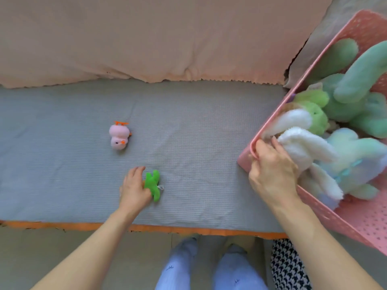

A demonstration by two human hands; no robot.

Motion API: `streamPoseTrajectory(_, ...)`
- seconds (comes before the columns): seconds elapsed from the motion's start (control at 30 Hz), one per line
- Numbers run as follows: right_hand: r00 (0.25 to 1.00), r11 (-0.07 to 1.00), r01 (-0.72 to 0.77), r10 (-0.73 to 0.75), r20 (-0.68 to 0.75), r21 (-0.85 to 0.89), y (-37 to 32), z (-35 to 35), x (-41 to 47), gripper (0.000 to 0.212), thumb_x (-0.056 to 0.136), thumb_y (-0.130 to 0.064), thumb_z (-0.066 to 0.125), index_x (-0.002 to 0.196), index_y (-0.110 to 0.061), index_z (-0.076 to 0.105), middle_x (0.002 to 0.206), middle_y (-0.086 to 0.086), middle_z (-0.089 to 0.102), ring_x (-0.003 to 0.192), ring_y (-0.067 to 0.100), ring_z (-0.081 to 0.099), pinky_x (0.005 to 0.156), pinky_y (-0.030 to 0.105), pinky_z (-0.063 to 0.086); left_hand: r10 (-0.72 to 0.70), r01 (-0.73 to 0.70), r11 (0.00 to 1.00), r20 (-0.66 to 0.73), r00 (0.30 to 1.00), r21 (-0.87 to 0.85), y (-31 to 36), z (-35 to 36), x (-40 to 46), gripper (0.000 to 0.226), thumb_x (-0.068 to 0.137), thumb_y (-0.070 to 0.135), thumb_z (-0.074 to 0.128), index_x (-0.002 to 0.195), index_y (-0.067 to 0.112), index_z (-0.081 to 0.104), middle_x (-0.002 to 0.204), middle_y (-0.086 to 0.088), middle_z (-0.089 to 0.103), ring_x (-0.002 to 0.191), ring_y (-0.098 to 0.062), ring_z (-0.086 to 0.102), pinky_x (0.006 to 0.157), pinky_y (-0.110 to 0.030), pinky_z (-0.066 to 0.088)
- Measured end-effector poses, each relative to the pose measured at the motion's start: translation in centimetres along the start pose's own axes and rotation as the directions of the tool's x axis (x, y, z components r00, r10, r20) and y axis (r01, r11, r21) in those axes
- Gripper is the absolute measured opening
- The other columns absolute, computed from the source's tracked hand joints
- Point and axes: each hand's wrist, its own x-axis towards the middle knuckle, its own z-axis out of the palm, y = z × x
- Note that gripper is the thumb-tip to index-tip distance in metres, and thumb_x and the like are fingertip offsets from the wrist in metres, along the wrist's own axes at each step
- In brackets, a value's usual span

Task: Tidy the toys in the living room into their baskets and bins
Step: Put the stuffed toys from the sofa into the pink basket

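Observation:
A small green plush toy lies on the grey mat, and my left hand lies over its left side with fingers curled round it. Further back on the mat a small pink plush chick with orange feet lies on its side, apart from both hands. At the right, my right hand grips the rim of a pink perforated basket at its near-left corner. The basket holds several plush toys, among them a white one next to my fingers and large green ones.
A peach blanket covers the area behind the mat. The mat's front edge has an orange strip. My legs in light blue trousers stand on the floor below, beside a black-and-white patterned cloth.

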Motion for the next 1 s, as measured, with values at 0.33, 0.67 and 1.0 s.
streamPoseTrajectory(0.33, 0.902, 0.904, 0.427, -0.423, 0.082, -0.027, -6.8, 4.5, -2.8, 0.043, 0.056, 0.008, 0.059, 0.096, 0.006, 0.071, 0.091, 0.015, 0.074, 0.092, 0.026, 0.070, 0.095, 0.032, 0.040, 0.102, -0.270, 0.862, 0.374, 0.922, 0.430, -4.3, 1.0, 0.9, 0.089, 0.082, 0.043, 0.056, 0.149, 0.032, -0.001, 0.153, -0.005, 0.012, 0.143, -0.024, 0.009, 0.109, -0.046, 0.025)
streamPoseTrajectory(0.67, 0.919, 0.932, 0.359, -0.361, 0.159, 0.045, -6.9, 3.9, -3.4, 0.046, 0.066, -0.005, 0.038, 0.097, 0.001, 0.072, 0.091, 0.008, 0.075, 0.092, 0.019, 0.070, 0.098, 0.020, 0.035, -0.090, 0.088, 0.986, -0.006, 0.996, -0.141, 1.5, -1.2, 0.9, 0.056, 0.083, 0.018, 0.062, 0.132, 0.009, 0.035, 0.119, -0.019, 0.059, 0.107, -0.036, 0.056, 0.081, -0.039, 0.041)
streamPoseTrajectory(1.0, 0.927, 0.961, 0.271, -0.243, 0.285, -0.061, -2.2, 0.4, -4.8, 0.062, 0.054, -0.024, 0.069, 0.115, -0.016, 0.059, 0.104, 0.003, 0.065, 0.105, 0.033, 0.062, 0.091, 0.050, 0.050, 0.521, -0.595, 0.693, -0.287, 0.804, -0.408, 20.2, -9.3, -2.6, 0.053, 0.080, 0.019, 0.069, 0.127, 0.019, 0.043, 0.080, 0.022, 0.052, 0.069, 0.011, 0.052, 0.068, -0.002, 0.037)
